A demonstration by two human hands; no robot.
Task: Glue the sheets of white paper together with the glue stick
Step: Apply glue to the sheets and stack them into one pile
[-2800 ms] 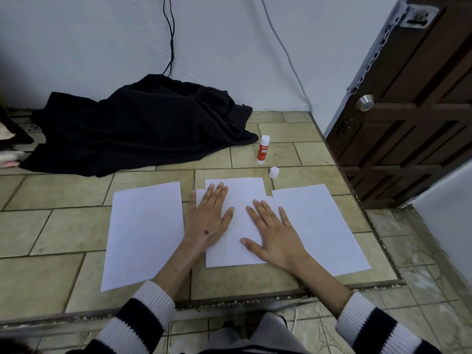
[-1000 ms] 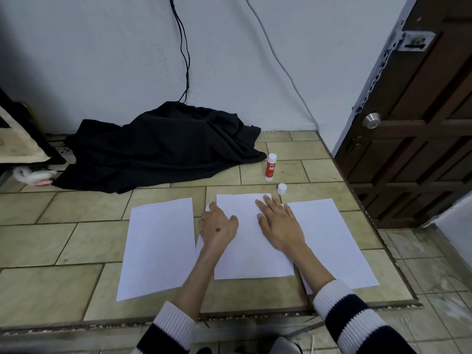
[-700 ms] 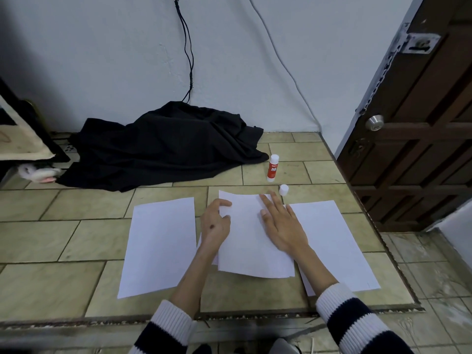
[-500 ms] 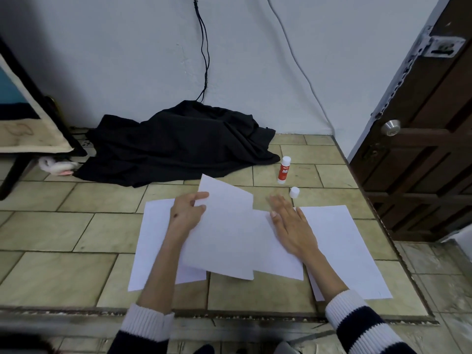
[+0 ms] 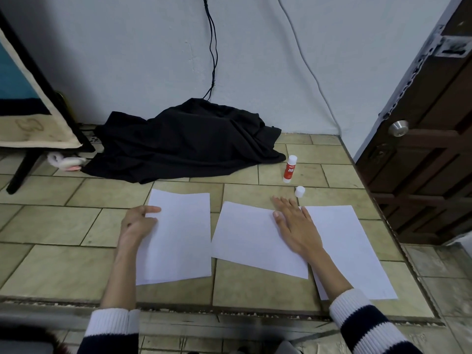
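On glazed tiles (image 5: 63,226), flat rectangular paper (image 5: 250,238).

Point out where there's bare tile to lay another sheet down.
Bare tile lies left of the left hand and its left sheet, and between that sheet and the black cloth. Crowded: middle sheet, right sheet, cap, glue stick.

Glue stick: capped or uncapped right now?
Uncapped. The glue stick stands upright on the tiles; its white cap sits apart, nearer the right hand.
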